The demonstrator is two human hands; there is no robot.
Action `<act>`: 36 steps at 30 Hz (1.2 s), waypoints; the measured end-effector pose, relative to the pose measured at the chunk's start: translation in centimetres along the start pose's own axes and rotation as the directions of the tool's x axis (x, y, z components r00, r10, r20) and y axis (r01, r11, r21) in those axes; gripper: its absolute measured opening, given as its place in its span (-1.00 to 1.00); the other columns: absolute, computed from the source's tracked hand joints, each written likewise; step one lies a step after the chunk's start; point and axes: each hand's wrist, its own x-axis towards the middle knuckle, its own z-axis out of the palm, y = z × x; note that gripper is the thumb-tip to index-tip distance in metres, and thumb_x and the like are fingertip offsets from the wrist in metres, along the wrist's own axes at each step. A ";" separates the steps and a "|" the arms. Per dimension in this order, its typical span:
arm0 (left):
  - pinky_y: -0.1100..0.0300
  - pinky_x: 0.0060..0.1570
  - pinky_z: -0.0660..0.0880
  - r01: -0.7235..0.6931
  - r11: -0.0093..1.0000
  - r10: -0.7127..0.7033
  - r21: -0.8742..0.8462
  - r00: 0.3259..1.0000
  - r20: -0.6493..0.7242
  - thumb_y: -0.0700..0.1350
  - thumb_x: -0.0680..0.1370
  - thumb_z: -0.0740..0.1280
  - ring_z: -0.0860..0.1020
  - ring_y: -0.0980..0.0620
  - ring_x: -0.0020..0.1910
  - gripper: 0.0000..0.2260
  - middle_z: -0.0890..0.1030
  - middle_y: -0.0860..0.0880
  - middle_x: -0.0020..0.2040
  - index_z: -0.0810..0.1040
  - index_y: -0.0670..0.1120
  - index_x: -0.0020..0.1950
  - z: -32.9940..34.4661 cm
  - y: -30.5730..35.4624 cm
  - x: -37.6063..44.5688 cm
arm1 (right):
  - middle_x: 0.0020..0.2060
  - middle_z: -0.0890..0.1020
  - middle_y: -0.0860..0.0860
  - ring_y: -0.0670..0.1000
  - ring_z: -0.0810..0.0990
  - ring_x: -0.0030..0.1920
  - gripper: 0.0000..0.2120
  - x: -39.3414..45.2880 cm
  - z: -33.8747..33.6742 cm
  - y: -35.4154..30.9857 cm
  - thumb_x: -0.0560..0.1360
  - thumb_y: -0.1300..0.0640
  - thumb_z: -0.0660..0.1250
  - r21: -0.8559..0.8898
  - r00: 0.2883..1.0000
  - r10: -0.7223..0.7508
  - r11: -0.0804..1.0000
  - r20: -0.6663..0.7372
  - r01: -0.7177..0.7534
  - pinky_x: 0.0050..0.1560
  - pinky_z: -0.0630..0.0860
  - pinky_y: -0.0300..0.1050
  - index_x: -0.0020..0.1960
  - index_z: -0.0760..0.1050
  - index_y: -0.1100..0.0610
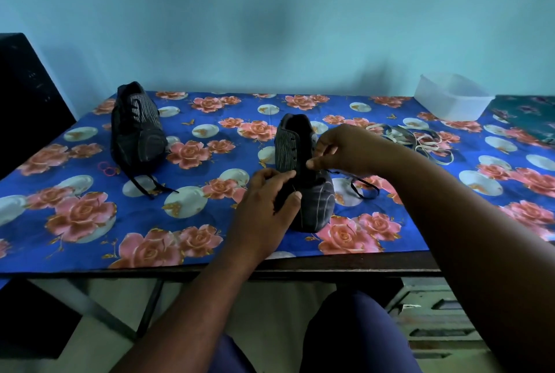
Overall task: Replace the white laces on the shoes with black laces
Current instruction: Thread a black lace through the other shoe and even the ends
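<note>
White laces (420, 141) off, heaped aside; far shoe (136, 129) black-laced; near shoe (303, 174) mid-lacing, left hand (267, 201) gripping it, right hand (345, 150) pinching black lace (365, 188)

Near shoe (312, 192) partly hidden behind left hand (267, 207), eyelets unclear

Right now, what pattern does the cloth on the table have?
Blue cloth with pink roses and white circles, shown best in the head view.
</note>
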 end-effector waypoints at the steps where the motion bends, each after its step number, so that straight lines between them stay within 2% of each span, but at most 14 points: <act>1: 0.01 0.24 0.53 0.001 1.000 -0.001 0.000 1.000 0.001 0.25 0.55 0.21 0.50 0.06 0.27 -0.51 0.34 0.09 0.39 0.47 0.16 0.46 0.0 0.1 0.0 | -0.20 0.64 -0.11 -0.06 0.60 -0.15 -0.79 -0.2 0.0 -0.1 0.47 -0.13 0.50 -0.027 1.000 -0.029 0.999 0.007 0.029 -0.12 0.47 -0.15 -0.11 0.65 0.01; 4: 0.02 0.22 0.54 0.004 1.000 -0.004 -0.008 1.000 0.005 0.22 0.55 0.22 0.51 0.04 0.23 -0.52 0.34 0.09 0.38 0.48 0.15 0.45 0.0 0.1 0.0 | -0.19 0.61 -0.19 -0.06 0.61 -0.04 -0.94 0.0 0.1 -0.2 0.51 -0.05 0.48 -0.124 0.997 -0.082 0.989 -0.008 0.080 -0.01 0.50 -0.11 -0.12 0.62 -0.11; 6: 0.02 0.21 0.54 0.001 1.000 -0.001 -0.017 1.000 0.006 0.21 0.55 0.23 0.51 0.05 0.21 -0.52 0.35 0.09 0.36 0.48 0.14 0.45 0.0 0.0 0.1 | -0.18 0.61 -0.21 -0.05 0.60 -0.02 -0.85 0.5 -0.2 0.0 0.54 -0.05 0.43 -0.111 0.993 -0.095 0.990 -0.072 0.087 0.10 0.53 0.05 -0.20 0.55 -0.21; 8: 0.00 0.20 0.54 -0.007 1.000 0.007 -0.022 1.000 0.003 0.24 0.54 0.23 0.51 0.04 0.21 -0.50 0.36 0.09 0.34 0.48 0.13 0.46 0.0 -0.1 0.2 | -0.16 0.61 -0.17 -0.01 0.60 -0.05 -0.77 1.2 -1.0 0.1 0.57 0.00 0.39 -0.023 0.978 -0.099 0.995 -0.184 0.097 0.06 0.56 0.09 -0.23 0.50 -0.24; 12: -0.04 0.16 0.56 -0.011 0.999 0.011 -0.044 1.000 0.012 0.31 0.50 0.17 0.54 -0.01 0.18 -0.43 0.35 0.09 0.35 0.45 0.14 0.47 0.0 -0.1 0.1 | -0.14 0.61 -0.10 0.05 0.56 -0.05 -0.87 2.5 -1.5 0.1 0.56 0.08 0.37 0.000 0.905 -0.114 0.992 -0.409 0.125 -0.02 0.55 0.06 -0.15 0.56 -0.11; 17: -0.02 0.16 0.56 -0.014 0.998 0.014 -0.063 1.000 -0.001 0.28 0.52 0.20 0.54 0.05 0.16 -0.46 0.35 0.12 0.33 0.48 0.13 0.46 0.1 -0.1 0.0 | -0.07 0.63 -0.04 0.06 0.56 -0.04 -0.95 3.3 0.5 0.3 0.53 -0.02 0.39 -0.013 0.904 -0.091 0.996 -0.419 0.094 -0.03 0.54 0.05 -0.09 0.55 -0.07; 20: -0.03 0.17 0.57 0.006 0.998 -0.006 -0.055 1.000 -0.002 0.25 0.54 0.22 0.55 0.03 0.18 -0.49 0.36 0.10 0.36 0.48 0.13 0.46 0.1 0.0 0.1 | -0.06 0.59 -0.05 0.00 0.51 -0.09 -0.85 1.7 1.2 0.8 0.53 -0.03 0.44 0.051 0.897 -0.073 0.993 -0.436 0.106 -0.14 0.42 -0.07 0.03 0.55 -0.01; 23: -0.02 0.18 0.58 0.009 0.996 -0.009 -0.087 1.000 -0.003 0.16 0.53 0.28 0.57 0.05 0.14 -0.54 0.41 0.13 0.26 0.51 0.11 0.42 -0.1 0.3 0.4 | -0.23 0.59 -0.04 -0.02 0.52 -0.23 -0.77 -0.9 2.2 1.8 0.54 -0.09 0.43 0.131 0.868 0.069 0.991 -0.492 -0.005 -0.30 0.35 -0.17 -0.12 0.52 0.05; 24: -0.02 0.16 0.58 0.011 0.996 -0.011 -0.091 1.000 0.000 0.14 0.54 0.31 0.58 0.05 0.11 -0.57 0.42 0.14 0.22 0.52 0.10 0.40 -0.3 0.4 0.7 | -0.29 0.59 0.01 0.02 0.54 -0.26 -0.68 -1.8 2.6 2.2 0.55 -0.13 0.41 0.154 0.871 0.137 0.986 -0.472 -0.072 -0.30 0.36 -0.15 -0.18 0.49 0.10; 26: 0.01 0.16 0.57 0.013 0.998 -0.013 -0.069 1.000 0.002 0.09 0.58 0.35 0.57 0.03 0.11 -0.64 0.44 0.12 0.18 0.54 0.10 0.37 -0.8 0.8 1.7 | -0.36 0.61 0.09 0.12 0.60 -0.28 -0.53 -3.2 3.3 2.8 0.57 -0.22 0.33 0.212 0.903 0.274 0.954 -0.331 -0.212 -0.26 0.46 -0.07 -0.26 0.51 0.15; 28: 0.01 0.15 0.52 -0.037 0.997 0.038 0.063 0.999 -0.024 0.13 0.60 0.33 0.53 0.00 0.15 -0.71 0.47 0.06 0.16 0.58 0.09 0.28 -1.1 1.6 3.0 | -0.34 0.68 0.09 0.13 0.67 -0.25 -0.46 -3.9 4.0 2.8 0.59 -0.28 0.24 0.277 0.921 0.361 0.909 -0.145 -0.313 -0.11 0.60 0.03 -0.25 0.61 0.15; 30: -0.02 0.11 0.50 -0.078 0.964 0.082 0.253 0.997 -0.008 0.20 0.62 0.29 0.51 -0.06 0.16 -0.71 0.48 0.02 0.14 0.58 0.08 0.22 -1.0 2.7 4.4 | -0.31 0.71 0.08 0.12 0.70 -0.23 -0.42 -3.9 4.4 2.3 0.59 -0.32 0.21 0.351 0.910 0.413 0.859 -0.046 -0.372 -0.04 0.63 0.05 -0.18 0.66 0.16; 33: -0.02 0.04 0.50 -0.022 0.863 0.036 0.505 0.999 -0.017 0.27 0.60 0.25 0.51 -0.11 0.16 -0.66 0.47 -0.01 0.16 0.51 0.05 0.18 -0.2 4.0 6.1 | -0.32 0.70 0.09 0.08 0.67 -0.32 -0.39 -3.2 4.6 1.4 0.58 -0.34 0.22 0.475 0.872 0.489 0.769 -0.005 -0.428 -0.21 0.62 -0.06 -0.08 0.63 0.22; 36: -0.06 0.03 0.53 0.019 0.810 0.038 0.586 0.996 -0.084 0.24 0.59 0.30 0.53 -0.14 0.18 -0.61 0.46 -0.05 0.26 0.45 0.00 0.26 0.4 4.5 7.2 | -0.25 0.69 0.15 0.05 0.64 -0.37 -0.48 -3.0 4.4 0.6 0.59 -0.25 0.29 0.545 0.854 0.521 0.714 0.007 -0.440 -0.38 0.53 -0.16 -0.04 0.59 0.24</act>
